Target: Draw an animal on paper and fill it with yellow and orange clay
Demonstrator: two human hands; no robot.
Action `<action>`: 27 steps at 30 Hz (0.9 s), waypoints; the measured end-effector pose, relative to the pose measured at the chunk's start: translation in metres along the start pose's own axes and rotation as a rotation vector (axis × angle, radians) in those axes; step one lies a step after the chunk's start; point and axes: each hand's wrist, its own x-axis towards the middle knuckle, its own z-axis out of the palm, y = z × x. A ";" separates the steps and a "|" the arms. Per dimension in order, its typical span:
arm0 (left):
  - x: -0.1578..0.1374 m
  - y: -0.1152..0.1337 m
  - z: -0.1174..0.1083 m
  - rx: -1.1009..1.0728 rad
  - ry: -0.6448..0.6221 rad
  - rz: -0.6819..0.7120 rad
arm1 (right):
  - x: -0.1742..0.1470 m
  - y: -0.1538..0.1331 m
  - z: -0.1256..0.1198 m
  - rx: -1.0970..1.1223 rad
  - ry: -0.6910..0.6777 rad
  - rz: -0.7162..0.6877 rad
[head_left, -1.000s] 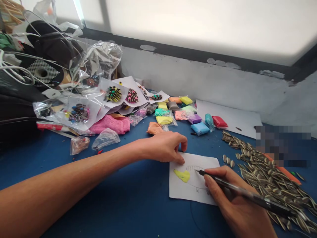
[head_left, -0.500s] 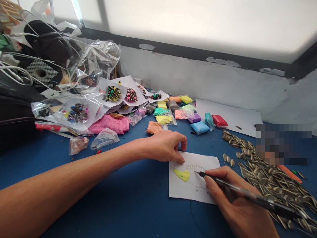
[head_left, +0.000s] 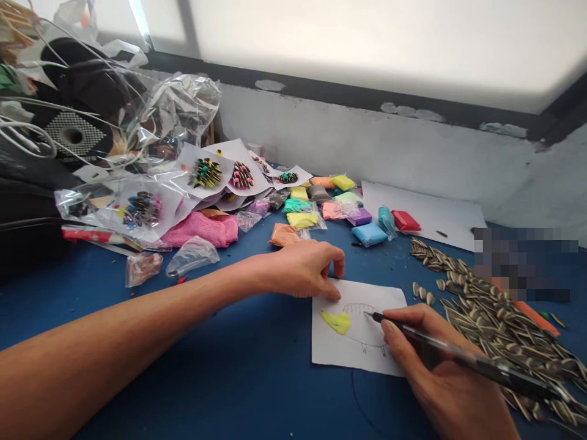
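Observation:
A white sheet of paper (head_left: 334, 351) lies on the blue table, bearing a drawn rounded animal outline with short legs. Yellow clay (head_left: 337, 322) fills the pointed head of the drawing. My right hand (head_left: 440, 366) grips a black pen (head_left: 454, 351), its tip at the short strokes in the upper part of the outline. At the sheet's top left corner, my left hand (head_left: 314, 269) rests with thumb and fingertips down on the paper's edge and the table. Its fingers are bent but apart, and nothing shows in them.
Sunflower seeds (head_left: 509, 336) are heaped on the right. Colored clay packets (head_left: 369, 234) lie behind the sheet. Seed-decorated papers (head_left: 220, 177), a pink cloth (head_left: 202, 230) and plastic bags (head_left: 192, 256) are at the left. Another white sheet (head_left: 426, 214) lies by the wall.
The pen tip has moved slightly to the right along the upper part of the outline, where more short strokes show. My left hand has stayed in place.

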 end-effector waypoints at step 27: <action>-0.001 -0.001 0.000 -0.037 -0.012 -0.011 | -0.001 0.012 -0.007 -0.090 -0.002 -0.060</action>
